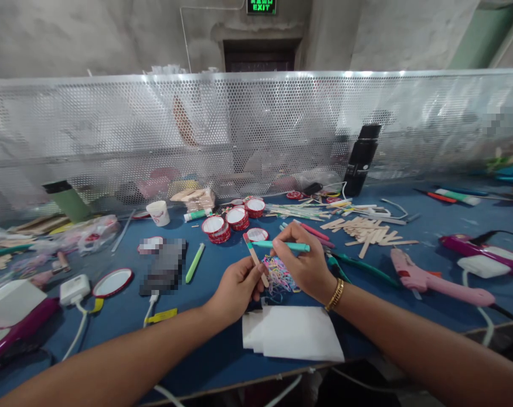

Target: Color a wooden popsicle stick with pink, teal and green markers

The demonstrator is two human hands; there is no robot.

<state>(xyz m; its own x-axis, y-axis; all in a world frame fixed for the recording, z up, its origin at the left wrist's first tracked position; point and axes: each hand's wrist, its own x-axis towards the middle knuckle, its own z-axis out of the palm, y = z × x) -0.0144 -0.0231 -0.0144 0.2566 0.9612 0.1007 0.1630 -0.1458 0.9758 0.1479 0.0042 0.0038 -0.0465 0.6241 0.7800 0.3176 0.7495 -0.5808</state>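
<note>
Between the thumb and fingers of my left hand is a wooden craft stick, tilted, with a red band at its top end and a green band just below. My right hand grips a teal marker, its tip pointing left at the stick's coloured end. Whether the tip touches the wood I cannot tell. Under and between my hands lies a pile of colourful small rubber bands. Folded white paper rests on the table just in front of me.
A pink glue gun and a heap of craft sticks lie to the right. Round red-edged tins, a light green marker and a phone with its cable are left of centre. A perforated metal screen borders the back.
</note>
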